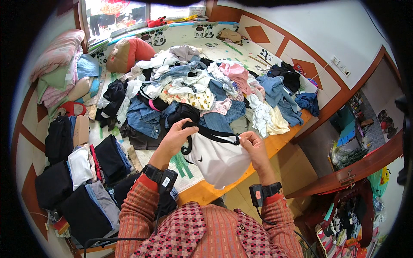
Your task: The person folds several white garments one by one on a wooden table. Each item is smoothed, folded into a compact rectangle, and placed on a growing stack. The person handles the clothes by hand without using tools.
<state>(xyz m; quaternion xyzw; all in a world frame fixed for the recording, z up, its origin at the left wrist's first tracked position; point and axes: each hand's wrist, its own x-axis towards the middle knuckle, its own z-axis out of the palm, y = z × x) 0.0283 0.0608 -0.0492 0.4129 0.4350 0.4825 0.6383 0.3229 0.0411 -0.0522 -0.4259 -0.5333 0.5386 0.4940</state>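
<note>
A white garment with black trim (216, 158), bearing a small dark swoosh mark, hangs between my two hands above the bed's front edge. My left hand (176, 137) pinches its black-edged strap at the upper left, thumb on top. At the garment's right side, my right hand (256, 150) grips the edge near the end of the black trim. The lower part of the cloth drapes loosely. Just beyond my hands lies a big heap of loose clothes (187, 87), with jeans, white shirts and pink pieces mixed together.
Folded clothes (87, 206) stand in stacks at the left, beside a cardboard box (81, 130). Folded quilts (58, 67) and a cushion (129, 53) are farther back. The wooden bed edge (193, 193) runs before me. A doorway opens right; a chair with clothes (347, 222) stands lower right.
</note>
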